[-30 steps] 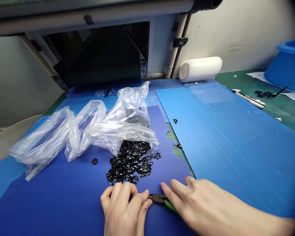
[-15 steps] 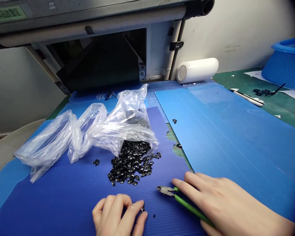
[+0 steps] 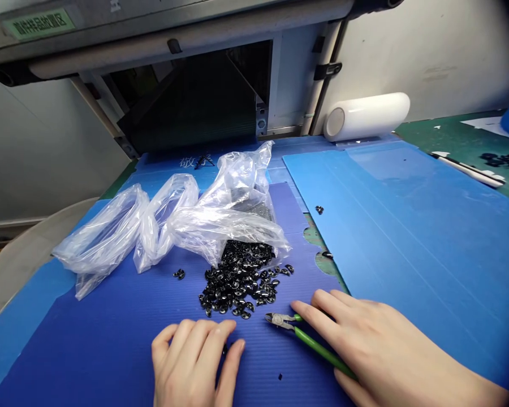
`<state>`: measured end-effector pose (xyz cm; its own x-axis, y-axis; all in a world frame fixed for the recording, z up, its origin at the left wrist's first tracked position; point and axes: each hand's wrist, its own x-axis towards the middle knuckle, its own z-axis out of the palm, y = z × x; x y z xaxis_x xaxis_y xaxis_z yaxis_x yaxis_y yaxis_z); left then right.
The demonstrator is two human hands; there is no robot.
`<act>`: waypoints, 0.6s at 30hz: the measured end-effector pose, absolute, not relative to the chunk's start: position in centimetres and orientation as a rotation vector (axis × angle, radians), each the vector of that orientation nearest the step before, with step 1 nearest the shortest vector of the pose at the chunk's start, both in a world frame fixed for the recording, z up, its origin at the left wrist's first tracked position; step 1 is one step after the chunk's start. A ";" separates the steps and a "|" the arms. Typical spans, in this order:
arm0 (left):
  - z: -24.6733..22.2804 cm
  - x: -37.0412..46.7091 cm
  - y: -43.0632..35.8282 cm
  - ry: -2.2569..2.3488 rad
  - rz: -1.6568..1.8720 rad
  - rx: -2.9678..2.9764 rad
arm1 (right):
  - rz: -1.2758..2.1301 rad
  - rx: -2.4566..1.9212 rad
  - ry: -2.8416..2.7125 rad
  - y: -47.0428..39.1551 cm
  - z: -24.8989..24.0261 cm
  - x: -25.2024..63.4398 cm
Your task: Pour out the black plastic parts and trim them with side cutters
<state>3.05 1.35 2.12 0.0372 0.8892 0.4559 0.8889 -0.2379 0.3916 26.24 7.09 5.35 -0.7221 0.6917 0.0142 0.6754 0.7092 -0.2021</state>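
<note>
My right hand (image 3: 356, 339) is wrapped round green-handled side cutters (image 3: 318, 346), whose metal jaws point left, just right of the near edge of a heap of small shiny black curved pieces (image 3: 240, 277). My left hand (image 3: 195, 362) is low in the view, nearer to me than the heap. Between its thumb and forefinger a small black piece (image 3: 224, 349) shows, mostly hidden by the fingers. A tiny black scrap (image 3: 280, 376) lies on the dark blue corrugated sheet (image 3: 123, 339) between the hands.
Clear plastic bags (image 3: 169, 226) lie behind and left of the heap, one with dark pieces inside. To the right is a lighter blue board (image 3: 407, 226). A white roll (image 3: 367, 117) rests by the wall. A metal frame (image 3: 186, 42) overhangs the back.
The view has turned a little left. My left hand has drawn left, away from the tiny scrap, and the black piece is more covered. The side cutters have shifted left, closer to the heap.
</note>
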 end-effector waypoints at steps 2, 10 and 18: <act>2.1 3.8 2.2 1.948 0.942 2.264 | 0.164 -1.085 -2.764 7.0 4.7 26.5; 1.3 5.4 2.2 1.762 0.867 2.232 | 0.028 -1.057 -2.674 6.5 3.7 27.0; 0.8 4.6 1.6 1.773 0.955 2.121 | 0.069 -1.037 -2.797 6.3 5.4 26.3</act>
<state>4.56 1.64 0.76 0.0633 0.9391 0.3377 0.7986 -0.2506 0.5472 26.28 6.32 5.38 -0.7475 0.6511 0.1314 0.6439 0.7589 -0.0974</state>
